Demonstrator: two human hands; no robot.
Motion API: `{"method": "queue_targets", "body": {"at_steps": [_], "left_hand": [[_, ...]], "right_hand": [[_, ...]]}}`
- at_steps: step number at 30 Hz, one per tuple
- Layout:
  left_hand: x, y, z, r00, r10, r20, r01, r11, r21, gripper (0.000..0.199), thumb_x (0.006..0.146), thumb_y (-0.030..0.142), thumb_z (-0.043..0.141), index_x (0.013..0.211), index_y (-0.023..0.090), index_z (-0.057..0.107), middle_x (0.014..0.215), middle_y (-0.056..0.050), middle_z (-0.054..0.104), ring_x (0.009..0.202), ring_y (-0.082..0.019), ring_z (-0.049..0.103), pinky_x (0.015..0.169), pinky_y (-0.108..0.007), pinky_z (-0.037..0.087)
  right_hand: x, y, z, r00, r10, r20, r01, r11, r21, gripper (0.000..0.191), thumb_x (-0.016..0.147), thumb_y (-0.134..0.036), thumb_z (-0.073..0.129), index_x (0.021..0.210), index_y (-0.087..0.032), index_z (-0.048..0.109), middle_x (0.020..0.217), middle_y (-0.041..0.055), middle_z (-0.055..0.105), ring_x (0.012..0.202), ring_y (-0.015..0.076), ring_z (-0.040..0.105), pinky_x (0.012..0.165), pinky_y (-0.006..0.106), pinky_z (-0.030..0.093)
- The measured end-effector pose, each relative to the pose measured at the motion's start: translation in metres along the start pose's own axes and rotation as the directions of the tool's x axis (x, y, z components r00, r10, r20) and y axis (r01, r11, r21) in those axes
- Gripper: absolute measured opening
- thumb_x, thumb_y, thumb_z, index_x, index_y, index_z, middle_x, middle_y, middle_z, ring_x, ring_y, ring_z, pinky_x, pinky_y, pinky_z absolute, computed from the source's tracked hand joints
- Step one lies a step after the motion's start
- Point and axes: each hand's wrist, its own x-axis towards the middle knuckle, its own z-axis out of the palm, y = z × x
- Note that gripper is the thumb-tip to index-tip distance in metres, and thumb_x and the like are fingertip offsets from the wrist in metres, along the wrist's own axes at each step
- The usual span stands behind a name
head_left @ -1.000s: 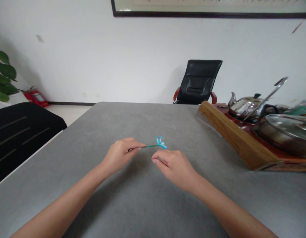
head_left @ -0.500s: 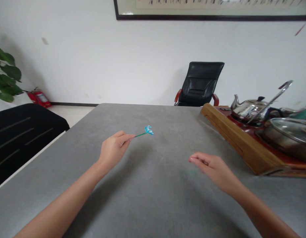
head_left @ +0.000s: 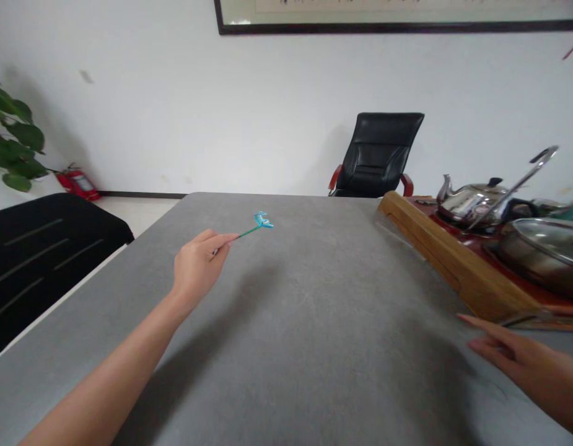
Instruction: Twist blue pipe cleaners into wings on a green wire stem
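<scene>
My left hand (head_left: 200, 265) is raised over the grey table (head_left: 309, 334). Its thumb and fingertips pinch the green stem of a small artificial-looking flower (head_left: 262, 220) with light-blue, white-marked petals. The flower head points right and slightly upward, clear of the tabletop. At the lower right, my right hand (head_left: 523, 365) hovers above the table near the front corner of the wooden tray. Its index finger is stretched out with the thumb apart below it, and nothing shows between them. The other fingers of that hand are partly hidden.
On the right, a wooden tea tray (head_left: 453, 266) carries a steel kettle (head_left: 472, 203), a lidded pot (head_left: 541, 248) and a ladle (head_left: 513, 189). A black office chair (head_left: 381, 155) stands behind the table; another black chair (head_left: 49, 260) is at the left.
My left hand has shifted a little left and up with the flower. My right hand has swung right, toward the tray's near corner, and its closed fingers have come apart.
</scene>
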Motion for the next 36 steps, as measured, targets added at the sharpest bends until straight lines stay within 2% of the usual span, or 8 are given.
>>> {"method": "queue_targets", "body": {"at_steps": [4,7,11,17,21,24,31,36], "left_hand": [[-0.003,0.013,-0.006,0.997,0.081,-0.017,-0.082,0.995,-0.062,0.024,0.09,0.028,0.051,0.103,0.027,0.071,0.072,0.002,0.056,0.061,-0.01,0.05,0.057,-0.021,0.033],[-0.007,0.025,-0.011,0.992,0.121,-0.026,-0.123,0.987,-0.105,0.023,0.089,0.025,0.052,0.102,0.027,0.072,0.071,0.002,0.055,0.06,-0.01,0.05,0.057,-0.021,0.034],[-0.015,0.038,-0.014,0.983,0.182,-0.022,-0.183,0.967,-0.175,0.023,0.089,0.021,0.053,0.102,0.026,0.071,0.073,0.001,0.057,0.061,-0.009,0.051,0.057,-0.02,0.035],[-0.026,0.051,-0.014,0.97,0.243,0.021,-0.229,0.938,-0.258,0.025,0.09,0.019,0.051,0.106,0.026,0.069,0.073,0.001,0.057,0.063,-0.009,0.052,0.058,-0.02,0.037],[-0.032,0.053,-0.008,0.96,0.275,0.057,-0.25,0.928,-0.277,0.025,0.09,0.017,0.049,0.102,0.024,0.07,0.075,0.0,0.057,0.064,-0.009,0.052,0.059,-0.02,0.038],[-0.034,0.053,-0.001,0.964,0.257,0.068,-0.227,0.93,-0.288,0.025,0.09,0.018,0.049,0.102,0.024,0.07,0.075,0.0,0.057,0.063,-0.009,0.052,0.059,-0.019,0.038],[-0.039,0.056,0.014,0.975,0.173,0.142,-0.107,0.916,-0.386,0.023,0.091,0.019,0.05,0.103,0.026,0.068,0.072,0.002,0.055,0.065,-0.01,0.051,0.059,-0.02,0.036],[-0.046,0.056,0.03,0.979,0.071,0.19,0.026,0.883,-0.468,0.01,0.088,0.021,0.055,0.089,0.019,0.065,0.075,0.001,0.061,0.067,-0.011,0.053,0.061,-0.021,0.038]], "right_hand": [[0.025,-0.064,-0.016,0.983,-0.182,-0.018,0.176,0.971,-0.163,0.04,0.084,-0.058,0.042,0.074,-0.033,0.072,0.101,0.0055,0.071,0.096,0.0344,0.063,0.084,0.054,0.045],[0.053,-0.137,-0.022,0.944,-0.283,-0.172,0.253,0.952,-0.175,0.039,0.083,-0.05,0.051,0.103,-0.022,0.069,0.124,0.0132,0.059,0.112,0.0365,0.054,0.095,0.058,0.037],[0.071,-0.215,0.004,0.955,-0.295,-0.023,0.29,0.919,0.269,0.019,0.084,-0.034,0.056,0.075,-0.025,0.07,0.111,0.0054,0.067,0.114,0.0268,0.054,0.098,0.048,0.039],[0.084,-0.289,0.073,0.939,-0.216,0.269,-0.102,0.57,0.815,0.041,0.072,-0.032,0.072,0.111,-0.023,0.063,0.117,0.007,0.063,0.112,0.023,0.055,0.1,0.041,0.038],[0.089,-0.313,0.093,0.902,-0.151,0.405,-0.396,0.087,0.914,0.035,0.072,-0.038,0.071,0.101,-0.02,0.062,0.085,0.0021,0.065,0.075,0.0129,0.06,0.064,0.025,0.047],[0.087,-0.316,0.097,0.847,-0.09,0.524,-0.531,-0.085,0.843,0.03,0.073,-0.04,0.07,0.089,-0.017,0.06,0.058,-0.0074,0.047,0.041,0.0026,0.032,0.037,0.017,0.02],[0.078,-0.308,0.109,0.843,-0.015,0.538,-0.534,-0.147,0.833,0.024,0.068,-0.032,0.073,0.076,-0.016,0.056,0.051,-0.0114,0.032,0.041,0.0026,0.016,0.037,0.021,0.008],[0.075,-0.297,0.122,0.84,0.009,0.542,-0.541,-0.05,0.84,0.022,0.069,-0.034,0.072,0.076,-0.016,0.059,0.049,-0.0111,0.031,0.04,0.0032,0.016,0.038,0.022,0.008]]}}
